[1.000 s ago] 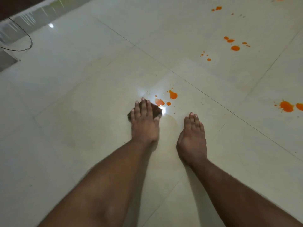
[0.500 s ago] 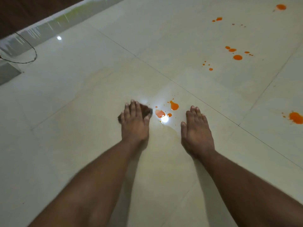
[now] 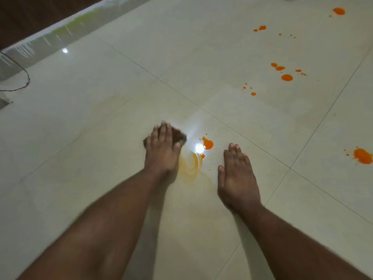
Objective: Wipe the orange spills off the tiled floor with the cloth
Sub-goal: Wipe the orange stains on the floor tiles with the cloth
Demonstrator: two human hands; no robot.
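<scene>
My left hand [image 3: 162, 150] lies flat with straight fingers on a small dark cloth [image 3: 178, 136], pressing it to the pale tiled floor [image 3: 101, 138]; most of the cloth is hidden under the palm. Just right of the cloth is an orange spill [image 3: 207, 144], with a pale orange smear [image 3: 191, 165] below it. My right hand [image 3: 237, 176] rests flat and open on the floor, holding nothing. More orange spills lie further off: a drop cluster [image 3: 286, 77], small dots [image 3: 253, 93], a blot at the right edge [image 3: 362, 156], and spots at the far top right [image 3: 338, 11].
A black cable [image 3: 25, 83] loops on the floor at the far left. A dark wall with a pale skirting [image 3: 50, 35] runs along the top left. A lamp glare [image 3: 198, 148] shines on the tile beside the spill.
My left hand slid the cloth left and then back, wiping one orange drop into a pale smear. My right hand shifted slightly forward on the floor. The view moved closer.
</scene>
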